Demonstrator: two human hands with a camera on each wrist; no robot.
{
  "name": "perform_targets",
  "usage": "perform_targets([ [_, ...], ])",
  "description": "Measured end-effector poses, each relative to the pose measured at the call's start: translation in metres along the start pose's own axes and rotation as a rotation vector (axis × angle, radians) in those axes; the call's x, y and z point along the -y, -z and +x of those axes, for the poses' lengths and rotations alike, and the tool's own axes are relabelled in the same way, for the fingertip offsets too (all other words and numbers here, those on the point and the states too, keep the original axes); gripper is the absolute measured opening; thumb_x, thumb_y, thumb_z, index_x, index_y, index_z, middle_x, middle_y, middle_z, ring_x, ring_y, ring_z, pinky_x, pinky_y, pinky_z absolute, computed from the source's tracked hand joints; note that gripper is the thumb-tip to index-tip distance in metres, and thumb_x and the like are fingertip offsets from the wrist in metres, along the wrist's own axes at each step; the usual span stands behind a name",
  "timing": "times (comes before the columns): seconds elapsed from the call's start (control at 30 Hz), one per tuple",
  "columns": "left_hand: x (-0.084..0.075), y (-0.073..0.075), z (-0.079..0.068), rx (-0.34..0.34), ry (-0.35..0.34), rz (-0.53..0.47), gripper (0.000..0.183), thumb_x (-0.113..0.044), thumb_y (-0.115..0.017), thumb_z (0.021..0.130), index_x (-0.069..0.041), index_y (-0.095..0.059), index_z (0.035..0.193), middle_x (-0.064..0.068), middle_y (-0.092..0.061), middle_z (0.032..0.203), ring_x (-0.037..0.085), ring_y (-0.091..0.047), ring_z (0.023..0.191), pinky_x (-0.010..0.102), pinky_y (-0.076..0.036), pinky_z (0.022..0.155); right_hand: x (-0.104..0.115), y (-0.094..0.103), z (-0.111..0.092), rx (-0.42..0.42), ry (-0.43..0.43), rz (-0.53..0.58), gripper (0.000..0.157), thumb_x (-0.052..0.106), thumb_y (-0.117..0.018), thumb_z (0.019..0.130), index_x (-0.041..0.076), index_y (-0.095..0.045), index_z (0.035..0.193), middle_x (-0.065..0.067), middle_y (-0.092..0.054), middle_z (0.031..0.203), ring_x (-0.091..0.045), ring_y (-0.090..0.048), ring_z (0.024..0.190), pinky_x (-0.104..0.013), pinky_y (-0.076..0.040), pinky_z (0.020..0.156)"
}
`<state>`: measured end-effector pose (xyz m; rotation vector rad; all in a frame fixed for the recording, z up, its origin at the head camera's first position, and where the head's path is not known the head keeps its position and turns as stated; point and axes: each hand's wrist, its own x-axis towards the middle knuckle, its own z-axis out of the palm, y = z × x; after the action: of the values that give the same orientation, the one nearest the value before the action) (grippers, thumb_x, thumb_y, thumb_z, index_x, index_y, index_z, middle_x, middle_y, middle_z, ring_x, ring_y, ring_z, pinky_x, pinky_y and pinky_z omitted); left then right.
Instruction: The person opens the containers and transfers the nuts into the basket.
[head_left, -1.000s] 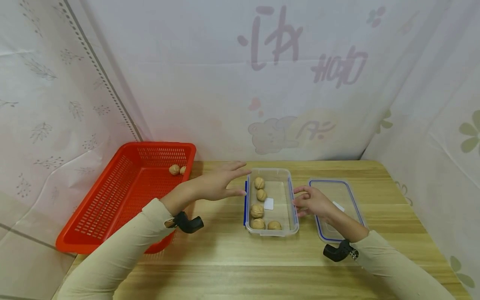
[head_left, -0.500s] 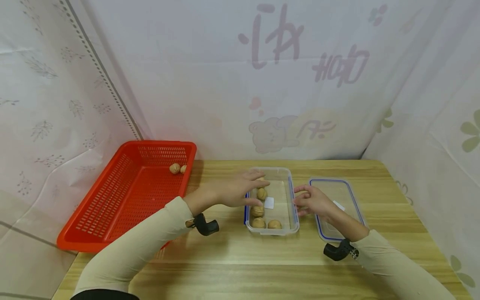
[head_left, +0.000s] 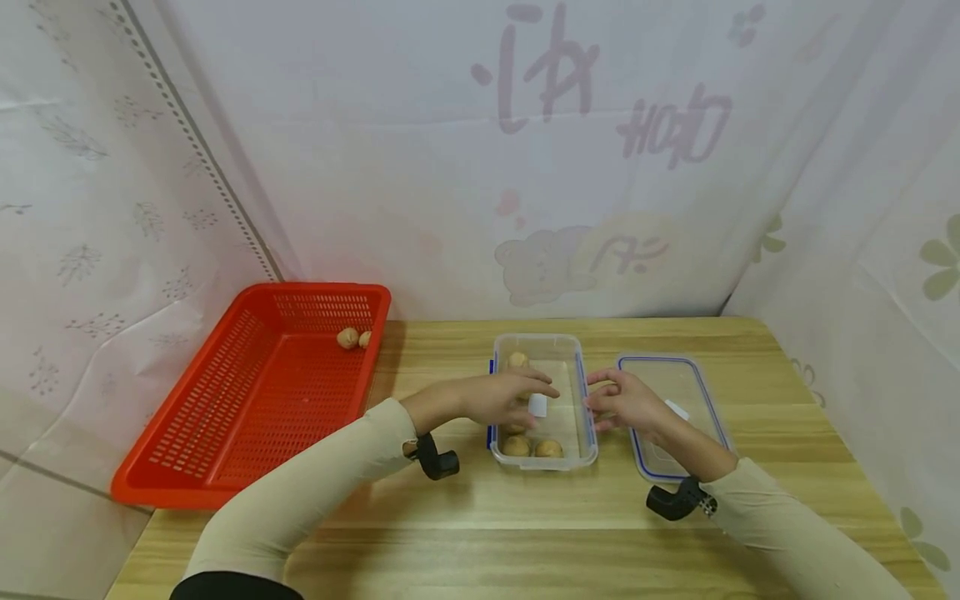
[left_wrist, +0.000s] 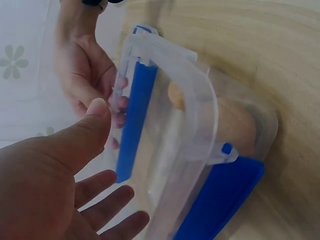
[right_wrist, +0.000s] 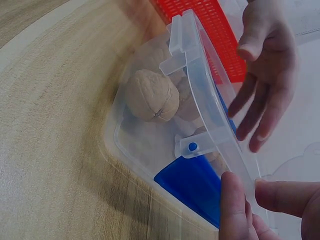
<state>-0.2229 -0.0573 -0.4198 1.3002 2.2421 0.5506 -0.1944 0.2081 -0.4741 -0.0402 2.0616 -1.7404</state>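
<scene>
A clear plastic box (head_left: 566, 461) with blue latch flaps (left_wrist: 136, 120) stands open on the table, several walnuts (head_left: 548, 448) inside. My left hand (head_left: 498, 400) is over the box's left half, fingers relaxed and slightly spread. Nothing lies between its thumb and fingers in the left wrist view. Beneath it some walnuts are partly hidden. At the box's right wall, my right hand (head_left: 624, 404) has its thumb and fingers on either side of the rim. Through the clear wall its fingertips (left_wrist: 122, 102) show in the left wrist view. A walnut (right_wrist: 152, 95) sits near the box's corner.
A red perforated basket (head_left: 262, 392) with walnuts (head_left: 348, 337) in its far right corner stands at the left. The box's clear lid (head_left: 660, 379), with a blue seal, lies on the table (head_left: 480, 558) under the right forearm. A patterned curtain (head_left: 420, 167) hangs behind.
My left hand has moved right, from beside the box's left edge to over its walnuts, and lowered a little in view. The right hand has stayed at the box's right side.
</scene>
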Motion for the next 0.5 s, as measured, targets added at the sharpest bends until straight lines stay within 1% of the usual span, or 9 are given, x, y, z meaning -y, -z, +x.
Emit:
perform_targets([
  [0.13,0.005,-0.007,0.007,0.008,-0.024,-0.063,0.05,-0.011,-0.067,0.099,0.0,-0.052,0.146,0.017,-0.045,0.153,0.03,-0.041,0.142,0.036,-0.039,0.115,0.0,0.0,0.001,0.005,0.003,-0.001,0.046,-0.001,-0.06,0.1,-0.011,-0.039,0.139,-0.014,-0.066,0.099,-0.017,-0.065,0.083,-0.035,-0.062,0.072],
  [0.23,0.008,-0.011,0.011,0.025,-0.034,-0.108,0.047,-0.008,-0.068,0.098,0.001,-0.054,0.143,0.015,-0.051,0.148,0.03,-0.047,0.138,0.038,-0.041,0.113,0.001,0.001,0.0,0.012,0.004,0.002,0.046,-0.001,-0.06,0.1,-0.011,-0.038,0.139,-0.013,-0.066,0.098,-0.017,-0.065,0.082,-0.035,-0.062,0.071],
  [0.37,0.009,-0.015,0.017,0.042,-0.037,-0.139,0.045,-0.008,-0.069,0.098,0.0,-0.058,0.14,0.014,-0.056,0.144,0.032,-0.054,0.133,0.041,-0.047,0.108,0.001,0.002,0.0,0.021,0.002,0.009,0.046,0.0,-0.06,0.101,-0.011,-0.038,0.14,-0.012,-0.065,0.097,-0.017,-0.065,0.081,-0.034,-0.062,0.07],
  [0.5,0.008,-0.017,0.021,0.056,-0.023,-0.161,0.042,-0.009,-0.07,0.097,-0.002,-0.061,0.138,0.011,-0.059,0.142,0.03,-0.055,0.131,0.039,-0.049,0.106,0.0,0.002,0.0,0.023,0.003,0.012,0.047,0.0,-0.06,0.101,-0.011,-0.038,0.14,-0.013,-0.065,0.098,-0.017,-0.065,0.082,-0.033,-0.062,0.07],
])
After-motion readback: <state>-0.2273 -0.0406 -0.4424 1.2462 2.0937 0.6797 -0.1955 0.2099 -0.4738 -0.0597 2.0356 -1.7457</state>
